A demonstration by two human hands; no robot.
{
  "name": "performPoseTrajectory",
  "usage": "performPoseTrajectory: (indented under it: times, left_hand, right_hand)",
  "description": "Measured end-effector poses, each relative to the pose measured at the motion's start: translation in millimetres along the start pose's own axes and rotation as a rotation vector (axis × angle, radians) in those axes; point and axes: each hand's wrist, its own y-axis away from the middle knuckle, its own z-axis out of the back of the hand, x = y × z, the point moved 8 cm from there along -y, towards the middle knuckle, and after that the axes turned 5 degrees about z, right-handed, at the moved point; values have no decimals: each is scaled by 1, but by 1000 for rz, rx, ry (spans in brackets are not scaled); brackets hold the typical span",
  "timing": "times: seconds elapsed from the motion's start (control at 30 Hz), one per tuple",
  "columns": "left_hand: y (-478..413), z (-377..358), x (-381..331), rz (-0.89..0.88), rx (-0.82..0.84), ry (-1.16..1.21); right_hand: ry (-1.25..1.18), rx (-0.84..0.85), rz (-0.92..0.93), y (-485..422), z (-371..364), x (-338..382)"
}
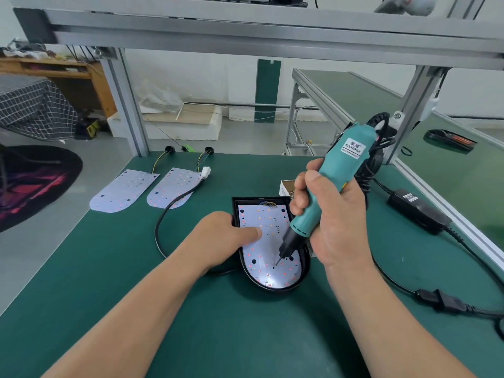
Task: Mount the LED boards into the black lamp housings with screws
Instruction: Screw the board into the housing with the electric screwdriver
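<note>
A black lamp housing [305, 271] sits in the middle of the green mat with a white LED board [268, 242] lying inside it. My left hand [223, 233] holds the housing's left side, thumb pressing down on the board. My right hand [331, 214] grips a teal electric screwdriver [335, 170], tilted, with its bit tip touching the board near a hole at the rounded near end. Two more LED boards, the left board [122, 190] and the right board [174, 190], lie flat at the far left with wires attached.
A small cardboard box [286, 186] stands behind the housing. A black power adapter [417, 210] and its cables run along the right side. A black cable [161, 227] loops left of the housing. Aluminium frame posts [128, 105] rise at the bench's far edge.
</note>
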Motion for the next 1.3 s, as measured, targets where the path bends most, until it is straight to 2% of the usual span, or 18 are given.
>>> performPoseTrajectory:
  times: [0.27,0.47,0.7,0.83,0.97,1.03,1.17,1.3]
  left_hand:
    - [1,0,-2,14,-4,-49]
    - [0,0,-2,27,-13,-59]
    - [-1,0,-2,38,-7,-83]
    - [2,-1,-4,25,9,-82]
    - [7,0,-6,-6,18,-72]
    - [7,-1,-7,-34,25,-54]
    - [8,-2,-11,-98,28,-34]
    - [10,-1,-14,-99,19,-33]
  right_hand:
    - [60,212,75,15,-29,13]
    - [69,168,61,12,-24,12]
    - [60,210,37,9,-24,6]
    - [-34,211,21,6,-18,10]
    - [-268,169,94,-1,-12,27]
    - [-337,138,58,-2,-11,24]
    - [-335,85,-49,6,-16,2]
    - [-263,95,-54,8,-17,-3]
